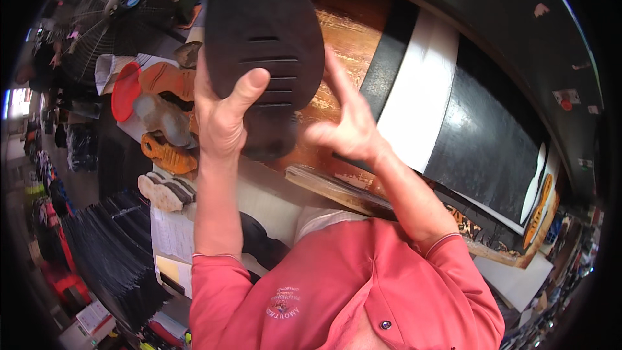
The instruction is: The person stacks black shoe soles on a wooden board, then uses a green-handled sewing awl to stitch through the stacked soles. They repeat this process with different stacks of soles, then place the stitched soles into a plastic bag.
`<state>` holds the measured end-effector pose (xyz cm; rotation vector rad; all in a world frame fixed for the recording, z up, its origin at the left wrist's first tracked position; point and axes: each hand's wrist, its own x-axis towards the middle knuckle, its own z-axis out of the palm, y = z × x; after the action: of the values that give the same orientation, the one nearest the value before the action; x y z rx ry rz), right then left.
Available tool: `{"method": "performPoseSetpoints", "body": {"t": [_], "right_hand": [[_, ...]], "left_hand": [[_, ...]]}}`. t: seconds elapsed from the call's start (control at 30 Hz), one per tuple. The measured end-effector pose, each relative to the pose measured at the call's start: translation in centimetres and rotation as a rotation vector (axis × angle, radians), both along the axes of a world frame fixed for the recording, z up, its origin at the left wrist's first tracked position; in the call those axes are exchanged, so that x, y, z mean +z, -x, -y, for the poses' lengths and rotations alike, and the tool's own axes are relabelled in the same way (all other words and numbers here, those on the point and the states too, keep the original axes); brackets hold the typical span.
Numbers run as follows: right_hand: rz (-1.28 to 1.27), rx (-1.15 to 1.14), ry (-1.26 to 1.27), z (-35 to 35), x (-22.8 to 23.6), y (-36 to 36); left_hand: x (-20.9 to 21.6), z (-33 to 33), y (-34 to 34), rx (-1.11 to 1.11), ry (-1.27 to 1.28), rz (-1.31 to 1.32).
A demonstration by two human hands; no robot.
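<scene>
A large black sole-shaped sheet with several short slots across its middle is held up close, over the worktop. My left hand grips its left edge, the thumb lying on the face beside the slots and the other fingers hidden behind. On the opposite edge is my right hand, fingers stretched up along the sheet and thumb pointing inward below them. Whether those right fingertips touch the sheet cannot be made out.
Orange sole-shaped pieces, a red oval piece and a grey form lie at left. A stack of black sheets sits lower left, a fan behind. White and black boards lie right, under a dark machine.
</scene>
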<state>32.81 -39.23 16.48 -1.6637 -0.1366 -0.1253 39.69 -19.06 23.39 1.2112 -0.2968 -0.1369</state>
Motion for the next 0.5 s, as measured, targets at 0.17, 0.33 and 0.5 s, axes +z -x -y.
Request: {"method": "performPoseSetpoints", "body": {"t": [0.17, 0.33, 0.5], "right_hand": [[-0.023, 0.162, -0.057, -3.1, 1.2, 2.2], [-0.199, 0.243, 0.026, -2.1, 2.2, 6.6], [-0.293, 0.411, 0.143, -3.1, 2.4, 12.3]], "left_hand": [[-1.0, 0.7, 4.2, 0.213, 0.443, -0.033], [-2.4, -0.2, 8.7, 0.508, 0.485, -0.280], [-2.4, -0.9, 17.6, 0.542, 0.641, -0.308]]}}
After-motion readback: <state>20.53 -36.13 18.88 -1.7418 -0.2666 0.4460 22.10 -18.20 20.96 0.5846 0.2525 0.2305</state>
